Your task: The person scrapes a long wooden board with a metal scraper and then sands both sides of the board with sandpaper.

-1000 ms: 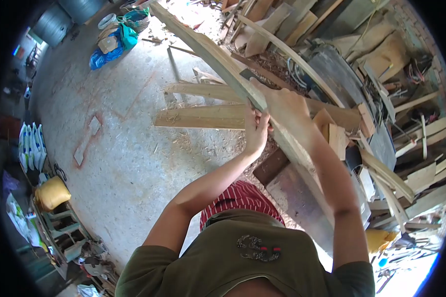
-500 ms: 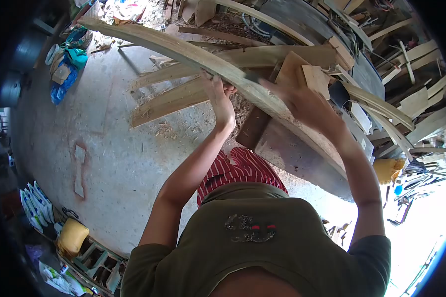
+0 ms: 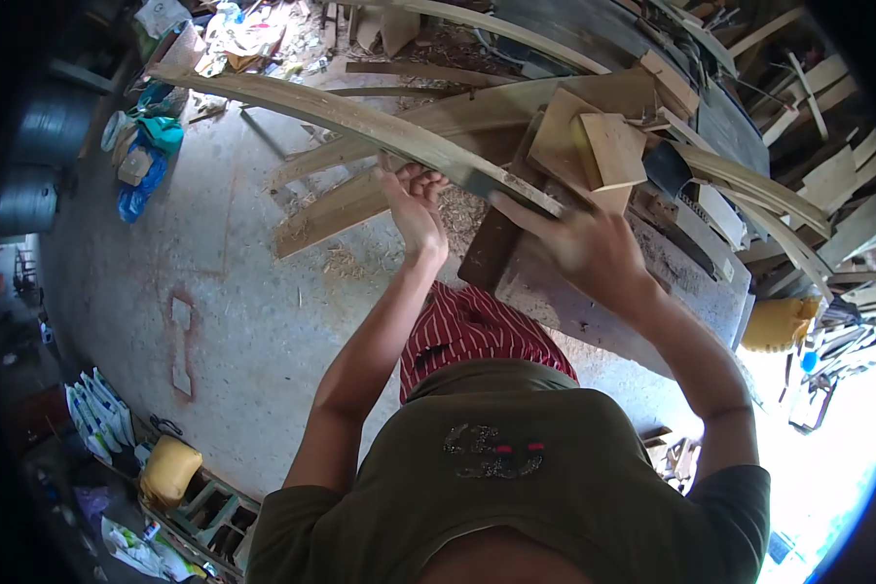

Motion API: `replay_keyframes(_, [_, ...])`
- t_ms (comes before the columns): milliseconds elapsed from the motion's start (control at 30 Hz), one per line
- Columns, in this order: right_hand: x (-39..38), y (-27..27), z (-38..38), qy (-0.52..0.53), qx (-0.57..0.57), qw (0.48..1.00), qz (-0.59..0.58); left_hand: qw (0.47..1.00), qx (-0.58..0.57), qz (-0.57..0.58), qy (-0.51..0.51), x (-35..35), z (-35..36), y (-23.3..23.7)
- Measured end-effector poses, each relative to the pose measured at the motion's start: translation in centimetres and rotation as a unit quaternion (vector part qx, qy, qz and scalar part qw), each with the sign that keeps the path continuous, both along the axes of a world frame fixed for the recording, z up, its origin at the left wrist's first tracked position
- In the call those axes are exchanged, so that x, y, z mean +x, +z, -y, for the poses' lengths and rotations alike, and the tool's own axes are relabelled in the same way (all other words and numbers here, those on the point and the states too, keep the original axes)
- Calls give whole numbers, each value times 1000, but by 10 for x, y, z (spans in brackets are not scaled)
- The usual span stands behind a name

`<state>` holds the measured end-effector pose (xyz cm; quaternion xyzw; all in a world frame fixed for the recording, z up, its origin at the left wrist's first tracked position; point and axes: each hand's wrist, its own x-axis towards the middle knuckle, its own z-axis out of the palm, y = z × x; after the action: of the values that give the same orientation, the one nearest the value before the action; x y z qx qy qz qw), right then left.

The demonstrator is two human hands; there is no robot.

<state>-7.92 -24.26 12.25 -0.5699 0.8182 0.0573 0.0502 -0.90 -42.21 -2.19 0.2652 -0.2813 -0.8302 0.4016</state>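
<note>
A long, slightly curved wooden plank (image 3: pixel 346 109) runs from the upper left toward the middle. My left hand (image 3: pixel 417 209) is below its lower edge, with curled fingers gripping the plank from underneath. My right hand (image 3: pixel 594 251), somewhat blurred, is near the plank's right part, index finger stretched along it. Under that finger, against the plank's face, is a dark flat tool (image 3: pixel 479 183); its exact kind is too blurred to tell. The right hand covers the plank's near end.
A metal-topped workbench (image 3: pixel 594 316) stands below my right hand, with wooden offcuts (image 3: pixel 613 151) at its far side. More boards (image 3: pixel 326 222) lie beyond the plank. Scrap wood (image 3: pixel 837 185) fills the right. A yellow container (image 3: pixel 172 470) and bags (image 3: pixel 99 414) are lower left.
The plank's near part, earlier reaching down-right over the bench, now shows only up to my right hand. My right hand and the dark tool have moved down toward me. The view shifted slightly.
</note>
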Motion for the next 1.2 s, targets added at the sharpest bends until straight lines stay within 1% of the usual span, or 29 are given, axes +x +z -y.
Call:
replay_keyframes(67, [1, -6, -21, 5, -60, 998, 12, 1000, -22, 3, -7, 2, 0, -5])
replay_keyframes(100, [3, -2, -13, 3, -61, 998, 16, 1000, -18, 3, -9, 4, -1, -6])
replay_keyframes(167, [4, 11, 18, -51, 41, 997, 45, 1000, -15, 3, -16, 4, -7, -6])
replay_keyframes(200, [1, 6, 25, -52, 39, 997, 45, 1000, -18, 13, -15, 4, -10, -8])
replay_keyframes(267, [-2, -8, 35, -18, -30, 999, 19, 999, -27, 29, -15, 6, -15, -8])
replay_keyframes(300, [-1, 1, 28, -31, -4, 999, 43, 999, -30, 37, -15, 6, -22, -8])
replay_keyframes(333, [0, 3, 14, -33, -7, 998, 44, 999, -31, 42, -15, 6, -27, -3])
replay_keyframes(400, [1, 7, -22, -59, 27, 995, 72, 997, -30, 58, -27, 10, -36, 8])
replay_keyframes(467, [-3, 8, -50, -64, 26, 994, 79, 989, -85, 112, -45, 11, -44, 12])
replay_keyframes(500, [-3, 7, -55, -73, 24, 993, 87, 987, -98, 109, -71, 13, -46, 11])
replay_keyframes(533, [-3, 7, -45, -73, 23, 993, 91, 986, -99, 113, -71, 15, -47, 11])
replay_keyframes(600, [-12, 5, -14, -98, -10, 990, 101, 975, -148, 145, -87, 12, -53, 11])
replay_keyframes(633, [-18, -3, -7, -87, -58, 987, 126, 977, -132, 135, -95, 14, -53, 13])
replay_keyframes(667, [-18, -2, -12, -91, -61, 986, 127, 976, -136, 136, -99, 14, -54, 12])
replay_keyframes(733, [-24, 3, -28, -98, -62, 977, 181, 950, -209, 206, -106, 8, -57, 9])
replay_keyframes(767, [-27, 8, -38, -97, -60, 977, 179, 951, -208, 205, -105, 6, -59, 9])
replay_keyframes(800, [-31, 14, -48, -98, -50, 973, 204, 956, -195, 197, -101, 5, -60, 12])
replay_keyframes(833, [-33, 17, -53, -100, -39, 967, 230, 960, -183, 190, -97, 5, -62, 13])
replay_keyframes(867, [-34, 14, -48, -102, -38, 966, 233, 959, -181, 192, -100, 7, -62, 12])
replay_keyframes(933, [-45, 5, -35, -56, -87, 966, 236, 963, -195, 163, -91, 5, -64, 10])
replay_keyframes(967, [-49, 5, -35, -61, -89, 966, 237, 962, -196, 163, -95, 6, -65, 9])
replay_keyframes(1033, [-56, 5, -36, -44, -79, 953, 291, 960, -209, 161, -95, 6, -64, 10])
replay_keyframes(1067, [-61, 3, -41, -47, -81, 952, 291, 959, -210, 161, -99, 6, -64, 10])
replay_keyframes(1133, [-68, 6, -50, -7, -66, 960, 274, 962, -212, 141, -95, 5, -65, 8])
replay_keyframes(1167, [-70, 7, -50, -10, -65, 958, 277, 962, -210, 144, -98, 6, -66, 6])
replay_keyframes(1200, [-68, 24, -38, -50, -9, 954, 297, 963, -212, 137, -93, 4, -67, 6])
